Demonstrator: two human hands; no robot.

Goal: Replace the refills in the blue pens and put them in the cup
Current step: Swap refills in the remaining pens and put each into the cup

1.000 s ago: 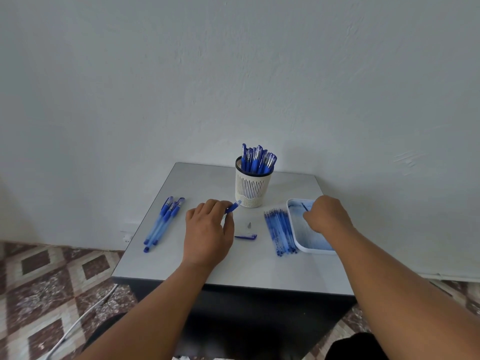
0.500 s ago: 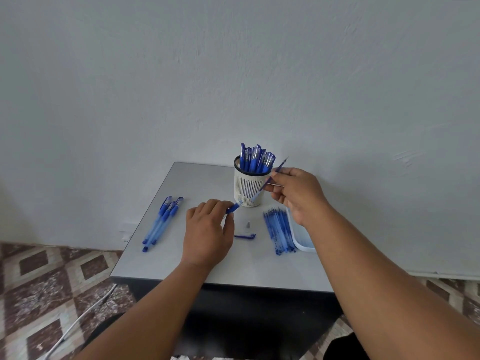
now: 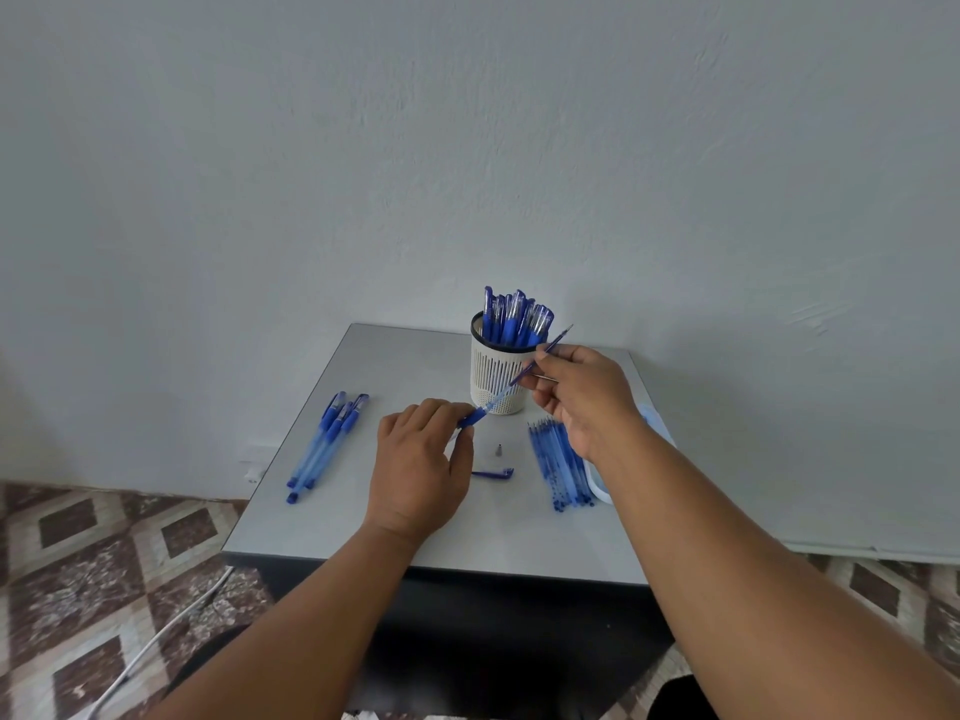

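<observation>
grey table (image 3: 363, 366) carries cup (image 3: 497, 379), pens (image 3: 324, 444), refills (image 3: 558, 467), tray (image 3: 602, 492), cap (image 3: 493, 474).

Tray (image 3: 655, 419) mostly hidden behind right hand (image 3: 582, 392); pen barrel (image 3: 470, 419) rear inside left grip (image 3: 418, 459).

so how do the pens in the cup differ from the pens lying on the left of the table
The pens in the cup stand upright, caps up, packed together inside the white slotted cup; the pens on the left lie flat on the grey table, side by side. The cup group is clearly the larger bunch; the flat group is only a few. Both are blue capped pens with translucent barrels.
</observation>
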